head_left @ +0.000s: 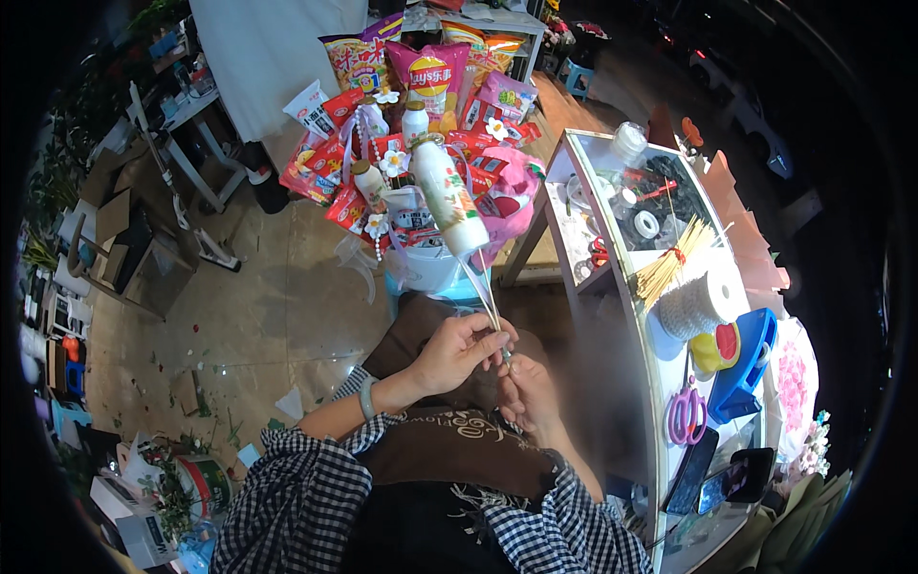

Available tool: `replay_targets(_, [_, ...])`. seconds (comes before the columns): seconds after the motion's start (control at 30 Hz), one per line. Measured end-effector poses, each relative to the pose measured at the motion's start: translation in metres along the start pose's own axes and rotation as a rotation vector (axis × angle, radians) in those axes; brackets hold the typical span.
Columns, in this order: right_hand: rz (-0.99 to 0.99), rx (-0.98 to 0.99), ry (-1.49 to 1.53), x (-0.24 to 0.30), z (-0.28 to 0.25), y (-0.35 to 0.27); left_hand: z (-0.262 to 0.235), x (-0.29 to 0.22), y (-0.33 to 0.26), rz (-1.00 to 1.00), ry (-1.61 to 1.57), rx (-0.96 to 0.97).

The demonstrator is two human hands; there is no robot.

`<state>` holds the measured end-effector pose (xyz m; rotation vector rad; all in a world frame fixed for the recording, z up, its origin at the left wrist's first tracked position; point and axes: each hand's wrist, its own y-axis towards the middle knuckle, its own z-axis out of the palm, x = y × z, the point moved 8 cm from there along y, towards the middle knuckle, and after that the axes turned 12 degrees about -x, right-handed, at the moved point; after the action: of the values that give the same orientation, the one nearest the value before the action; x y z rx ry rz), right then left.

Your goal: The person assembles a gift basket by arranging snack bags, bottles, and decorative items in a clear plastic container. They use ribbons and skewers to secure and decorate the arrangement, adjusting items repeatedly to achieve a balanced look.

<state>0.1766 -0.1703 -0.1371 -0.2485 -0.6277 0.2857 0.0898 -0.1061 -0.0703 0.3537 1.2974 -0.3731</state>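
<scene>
A white bottle (446, 196) with a printed fruit pattern tilts in front of me, fixed on thin wooden sticks (490, 297) with a strip of clear film or tape trailing from its base. My left hand (457, 352) is closed around the sticks below the bottle. Just beneath it my right hand (529, 392) pinches at the sticks' lower end; what lies between its fingertips is mostly hidden. Behind the bottle stands a snack bouquet in a light-blue bucket (421, 268), with red packets (316, 172), chip bags (427, 81), smaller bottles (368, 182) and white flowers (393, 163).
A glass-topped cabinet (660, 421) runs along my right side. On it lie a bundle of wooden sticks (676, 260), a roll of white cord (703, 304), a blue tape dispenser (746, 368), purple scissors (686, 413) and phones (690, 471). A chair (124, 234) stands left on the littered floor.
</scene>
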Motion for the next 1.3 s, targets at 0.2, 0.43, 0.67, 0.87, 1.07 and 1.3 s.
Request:
replay_targets(0.2, [-0.212,-0.151,-0.790,0.043,-0.008,0.012,-0.003,0.008,-0.001,-0.007,0.239,0.037])
replay_targets(0.43, [-0.414,-0.113,-0.540,0.130,0.033,0.024,0.013,0.007,0.000,0.017,0.420,0.263])
replay_targets(0.67, [-0.307,0.006,-0.607,0.139,0.052,0.036,0.009,0.002,-0.004,0.085,0.398,0.369])
replay_targets(0.87, [-0.530,-0.142,-0.498,0.183,0.055,0.026,-0.006,-0.004,0.002,0.154,0.405,0.308])
replay_targets(1.07, [-0.505,-0.077,-0.604,0.198,0.081,0.027,-0.024,-0.008,0.011,0.232,0.432,0.174])
replay_targets(1.3, [-0.551,-0.086,-0.725,0.219,0.105,0.032,-0.042,-0.001,0.018,0.205,0.334,0.023])
